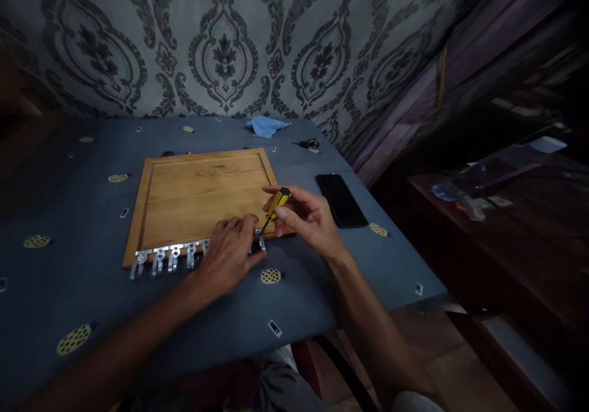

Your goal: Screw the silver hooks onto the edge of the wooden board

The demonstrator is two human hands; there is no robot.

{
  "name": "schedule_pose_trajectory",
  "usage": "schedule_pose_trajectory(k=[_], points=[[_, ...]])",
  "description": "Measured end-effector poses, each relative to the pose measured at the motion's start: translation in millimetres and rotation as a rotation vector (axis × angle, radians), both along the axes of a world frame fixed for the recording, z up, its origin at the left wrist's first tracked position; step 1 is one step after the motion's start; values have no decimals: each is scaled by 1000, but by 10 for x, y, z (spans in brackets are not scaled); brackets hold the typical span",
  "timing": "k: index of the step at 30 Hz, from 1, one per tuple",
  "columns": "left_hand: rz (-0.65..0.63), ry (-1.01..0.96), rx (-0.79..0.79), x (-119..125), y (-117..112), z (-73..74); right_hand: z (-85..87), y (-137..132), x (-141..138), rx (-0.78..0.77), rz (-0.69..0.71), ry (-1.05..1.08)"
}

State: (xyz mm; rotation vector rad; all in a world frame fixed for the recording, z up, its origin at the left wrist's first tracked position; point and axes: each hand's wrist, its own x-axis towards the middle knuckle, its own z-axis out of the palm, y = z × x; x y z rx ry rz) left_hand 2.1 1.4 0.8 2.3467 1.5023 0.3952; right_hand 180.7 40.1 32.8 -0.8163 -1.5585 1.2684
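My right hand (310,215) grips a small yellow-and-black screwdriver (279,201) between thumb and fingers. Its shaft slants down to the right end of a silver metal hook rail (175,249), near the last hook. Whether the tip sits in a screw is too small to tell. Lying over the rail's right part, my left hand (230,246) has its fingers bent on the board and its thumb by the end hook; it covers some of the hooks. The rail runs along the near edge of a framed wooden board (202,197) that lies flat on the table.
A black phone (341,200) lies right of the board on the blue patterned tablecloth (92,215). Behind are a blue cloth (265,126) and a small dark object (307,144). Patterned wallpaper rises at the table's back edge. A clear plastic item (488,175) is on dark furniture at right.
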Motion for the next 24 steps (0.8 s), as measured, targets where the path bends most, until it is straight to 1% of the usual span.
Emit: schedule_pose_trajectory(k=[3,8,10,12,16,18,21,24], points=[[-4,-18,14,-8,1,-20,-2,-2,13,13,30,-19],[1,-44,72,-18,-3,-92,-76,2,-38,-61,-39,9],[3,-45,80,-21,-4,-104,-85,4,-50,-82,-44,25],[7,-38,79,-22,-6,-104,-77,7,-42,-88,-29,34],[3,-31,76,-20,-6,-93,-53,15,-4,-58,47,1],[-3,-29,69,-15,-4,-84,-61,17,-1,-43,49,-20],[-1,-17,46,-7,1,-69,-103,13,-28,-28,-27,-16],[2,-19,39,-4,6,-56,-161,-3,-75,22,-132,-17]])
